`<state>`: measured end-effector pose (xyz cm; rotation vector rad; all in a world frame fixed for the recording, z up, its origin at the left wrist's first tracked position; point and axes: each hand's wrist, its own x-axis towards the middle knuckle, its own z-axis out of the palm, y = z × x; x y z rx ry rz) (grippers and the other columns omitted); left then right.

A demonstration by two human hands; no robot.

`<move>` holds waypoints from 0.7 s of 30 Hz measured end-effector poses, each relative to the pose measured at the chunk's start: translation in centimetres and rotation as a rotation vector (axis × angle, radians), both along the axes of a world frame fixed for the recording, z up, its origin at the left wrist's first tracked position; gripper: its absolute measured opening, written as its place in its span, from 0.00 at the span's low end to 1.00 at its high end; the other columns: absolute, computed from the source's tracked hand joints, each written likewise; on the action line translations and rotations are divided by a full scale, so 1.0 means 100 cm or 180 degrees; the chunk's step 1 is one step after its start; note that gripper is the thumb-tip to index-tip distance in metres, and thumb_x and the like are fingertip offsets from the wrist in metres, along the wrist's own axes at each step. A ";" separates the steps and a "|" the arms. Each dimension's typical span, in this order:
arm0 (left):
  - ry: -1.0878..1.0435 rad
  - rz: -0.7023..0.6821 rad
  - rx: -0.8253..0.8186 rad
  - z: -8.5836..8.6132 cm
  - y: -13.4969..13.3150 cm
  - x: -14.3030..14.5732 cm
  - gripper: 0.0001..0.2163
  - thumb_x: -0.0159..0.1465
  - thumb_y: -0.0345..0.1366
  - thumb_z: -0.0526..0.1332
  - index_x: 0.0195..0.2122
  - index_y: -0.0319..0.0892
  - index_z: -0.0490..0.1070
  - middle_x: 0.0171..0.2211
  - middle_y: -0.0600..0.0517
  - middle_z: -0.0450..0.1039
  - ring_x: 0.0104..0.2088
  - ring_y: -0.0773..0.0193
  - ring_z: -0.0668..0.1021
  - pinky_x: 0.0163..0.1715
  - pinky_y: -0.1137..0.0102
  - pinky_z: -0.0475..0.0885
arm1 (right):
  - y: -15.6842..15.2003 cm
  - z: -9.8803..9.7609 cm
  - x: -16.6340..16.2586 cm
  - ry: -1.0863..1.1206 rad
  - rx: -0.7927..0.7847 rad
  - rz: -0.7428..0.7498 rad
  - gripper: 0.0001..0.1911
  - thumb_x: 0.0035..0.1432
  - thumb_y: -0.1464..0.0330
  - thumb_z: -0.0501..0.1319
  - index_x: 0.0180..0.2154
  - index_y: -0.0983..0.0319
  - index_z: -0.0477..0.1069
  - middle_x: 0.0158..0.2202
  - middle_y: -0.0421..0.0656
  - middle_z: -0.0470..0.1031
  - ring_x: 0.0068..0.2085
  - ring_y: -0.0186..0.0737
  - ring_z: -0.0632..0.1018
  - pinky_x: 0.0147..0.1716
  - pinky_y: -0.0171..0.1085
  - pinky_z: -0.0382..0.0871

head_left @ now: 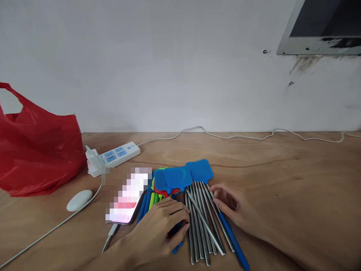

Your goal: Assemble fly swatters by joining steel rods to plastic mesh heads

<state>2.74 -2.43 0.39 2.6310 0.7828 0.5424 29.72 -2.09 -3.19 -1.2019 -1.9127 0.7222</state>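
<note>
Metal rods (pixel 200 229) at 6 o'clock in view, blue mesh heads (pixel 199 171) at their 12 o'clock ends. Right hand (pixel 232 205), 2 o'clock of rods: fingers curled, can't tell if pinching. Left hand (pixel 160 226), 9 o'clock: fingers bent, grip hidden. Phone (pixel 126 210), 10 o'clock.

Left hand (pixel 165 224) palm down; right hand (pixel 231 203) loosely curled.

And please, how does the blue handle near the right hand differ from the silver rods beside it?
The blue handle is blue, while the silver rods look metallic and shiny. The blue handle looks thicker than each of the silver rods. It is one piece; the silver rods make a bunch. Both are long, straight and on the table.
</note>
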 end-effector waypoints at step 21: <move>-0.0075 0.0101 -0.0035 -0.002 -0.002 -0.001 0.06 0.66 0.31 0.59 0.43 0.44 0.71 0.46 0.50 0.79 0.47 0.57 0.78 0.50 0.63 0.72 | -0.008 0.010 -0.009 -0.1989 0.0103 -0.0687 0.17 0.54 0.70 0.56 0.47 0.58 0.65 0.23 0.36 0.69 0.26 0.42 0.73 0.27 0.37 0.53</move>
